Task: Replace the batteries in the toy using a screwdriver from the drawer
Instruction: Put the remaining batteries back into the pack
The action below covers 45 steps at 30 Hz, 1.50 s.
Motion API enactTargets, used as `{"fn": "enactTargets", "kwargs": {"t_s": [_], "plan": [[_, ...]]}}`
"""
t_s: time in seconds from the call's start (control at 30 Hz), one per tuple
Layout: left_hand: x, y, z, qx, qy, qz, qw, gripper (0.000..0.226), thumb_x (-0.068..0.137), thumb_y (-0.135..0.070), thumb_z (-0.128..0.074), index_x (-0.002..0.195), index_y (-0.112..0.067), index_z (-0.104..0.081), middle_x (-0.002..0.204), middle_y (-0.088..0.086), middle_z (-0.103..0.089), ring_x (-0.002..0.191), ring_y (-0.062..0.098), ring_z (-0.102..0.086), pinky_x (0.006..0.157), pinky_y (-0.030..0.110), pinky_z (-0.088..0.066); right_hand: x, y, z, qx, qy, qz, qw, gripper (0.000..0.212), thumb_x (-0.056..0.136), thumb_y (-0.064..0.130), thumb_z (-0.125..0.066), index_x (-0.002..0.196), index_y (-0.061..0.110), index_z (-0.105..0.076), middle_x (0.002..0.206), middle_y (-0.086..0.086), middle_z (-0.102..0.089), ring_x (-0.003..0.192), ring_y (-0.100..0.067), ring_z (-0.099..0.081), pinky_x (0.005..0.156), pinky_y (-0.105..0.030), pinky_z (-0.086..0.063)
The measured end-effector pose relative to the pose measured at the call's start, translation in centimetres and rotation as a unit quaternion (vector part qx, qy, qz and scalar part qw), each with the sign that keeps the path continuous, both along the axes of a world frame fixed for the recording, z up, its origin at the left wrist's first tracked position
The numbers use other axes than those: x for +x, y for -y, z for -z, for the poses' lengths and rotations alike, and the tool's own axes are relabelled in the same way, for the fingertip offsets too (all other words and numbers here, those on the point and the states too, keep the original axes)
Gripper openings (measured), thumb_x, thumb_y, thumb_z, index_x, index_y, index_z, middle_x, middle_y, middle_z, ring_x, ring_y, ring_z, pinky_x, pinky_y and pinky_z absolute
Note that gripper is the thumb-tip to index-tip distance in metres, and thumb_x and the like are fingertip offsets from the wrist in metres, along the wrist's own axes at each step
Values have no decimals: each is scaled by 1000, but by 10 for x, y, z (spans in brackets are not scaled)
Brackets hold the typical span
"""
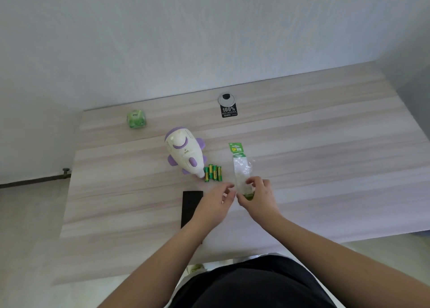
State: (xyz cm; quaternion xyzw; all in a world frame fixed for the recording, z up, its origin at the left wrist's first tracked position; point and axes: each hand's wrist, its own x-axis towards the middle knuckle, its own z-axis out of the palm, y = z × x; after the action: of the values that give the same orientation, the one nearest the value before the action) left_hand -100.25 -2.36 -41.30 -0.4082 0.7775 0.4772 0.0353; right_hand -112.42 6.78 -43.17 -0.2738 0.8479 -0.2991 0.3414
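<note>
A white and purple rocket-shaped toy (183, 151) lies on the wooden table (302, 168). Several green and gold batteries (213, 172) lie side by side right beside its nose. A clear battery pack with a green card top (239, 161) stretches from the table's middle toward me. My right hand (258, 194) grips the near end of that pack, where something green shows between the fingers. My left hand (217, 203) hovers just left of it with loosely curled fingers that hold nothing. No screwdriver is visible.
A black flat rectangle (191, 208) lies under my left wrist. A green cube-shaped packet (136, 119) sits at the back left. A round cable grommet (227, 98) and a black "100%" tag (229, 111) are at the back. The wall stands behind the table.
</note>
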Motion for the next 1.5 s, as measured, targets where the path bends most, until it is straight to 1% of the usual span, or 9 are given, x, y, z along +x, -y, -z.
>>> {"fn": "enactTargets", "kwargs": {"t_s": [0.13, 0.3, 0.67, 0.77, 0.87, 1.07, 1.17, 1.37, 1.5], "plan": [[-24, 4, -21, 149, -66, -129, 978, 20, 99, -32, -49, 115, -21, -55, 99, -2, -67, 89, 14, -68, 81, 38, -59, -4, 8, -28, -66, -4, 8, 998, 51, 79, 41, -73, 120, 23, -47, 112, 8, -38, 100, -13, -53, 79, -23, -50], [-36, 10, -53, 194, -152, -194, 950, 17, 100, -22, -49, 109, -13, -61, 96, 8, -69, 84, 20, -70, 76, 43, -60, -14, 14, -61, -134, 26, 27, 990, 58, 75, 37, -78, 123, 31, -46, 113, 12, -44, 92, 0, -52, 64, -8, -44], [-46, 16, -95, 143, -235, -185, 943, 22, 102, -22, -43, 104, -32, -62, 91, -2, -73, 82, 16, -71, 69, 31, -59, -35, 17, -118, -212, 153, 36, 965, 33, 81, 30, -75, 107, 30, -56, 111, 12, -60, 95, -3, -61, 72, -20, -53], [-47, 15, -99, 101, -234, -160, 954, 22, 103, -22, -42, 105, -35, -61, 91, -4, -72, 80, 12, -71, 70, 28, -58, -40, 13, -125, -217, 136, -4, 967, 23, 81, 26, -75, 98, 31, -59, 108, 12, -59, 91, -5, -62, 66, -14, -50], [-47, 15, -101, 73, -225, -148, 960, 23, 103, -23, -41, 104, -37, -60, 88, -7, -71, 79, 8, -69, 68, 25, -57, -47, 9, -128, -223, 92, -60, 969, 26, 80, 26, -76, 99, 34, -61, 107, 16, -56, 92, -1, -60, 74, -18, -52], [-46, 13, -97, 79, -206, -167, 961, 23, 102, -32, -42, 107, -41, -63, 88, -4, -71, 81, 16, -66, 78, 46, -58, -62, 4, -124, -159, 0, -183, 970, 28, 80, 31, -75, 107, 32, -66, 104, 19, -49, 96, 4, -53, 79, -9, -43], [-45, 12, -98, 82, -197, -177, 961, 25, 102, -34, -42, 104, -44, -64, 93, -2, -72, 90, 23, -66, 85, 45, -56, -61, 4, -124, -153, -5, -197, 968, 20, 82, 33, -73, 101, 30, -68, 100, 19, -51, 95, 3, -54, 79, -12, -44], [-44, 6, -106, 71, -199, -180, 961, 22, 103, -27, -41, 107, -32, -63, 71, -5, -66, 59, 12, -59, 53, 30, -54, -57, 7, -128, -133, -2, -186, 973, 15, 79, 33, -77, 84, 30, -63, 98, 11, -59, 94, -2, -58, 81, -23, -50], [-41, 5, -106, 13, -178, -129, 975, 22, 103, -29, -40, 104, -41, -58, 71, -6, -65, 56, 11, -59, 51, 26, -52, -57, 7, -124, -96, -50, -205, 973, 20, 78, 38, -76, 90, 25, -65, 99, 8, -58, 93, -4, -57, 83, -25, -49]]}}
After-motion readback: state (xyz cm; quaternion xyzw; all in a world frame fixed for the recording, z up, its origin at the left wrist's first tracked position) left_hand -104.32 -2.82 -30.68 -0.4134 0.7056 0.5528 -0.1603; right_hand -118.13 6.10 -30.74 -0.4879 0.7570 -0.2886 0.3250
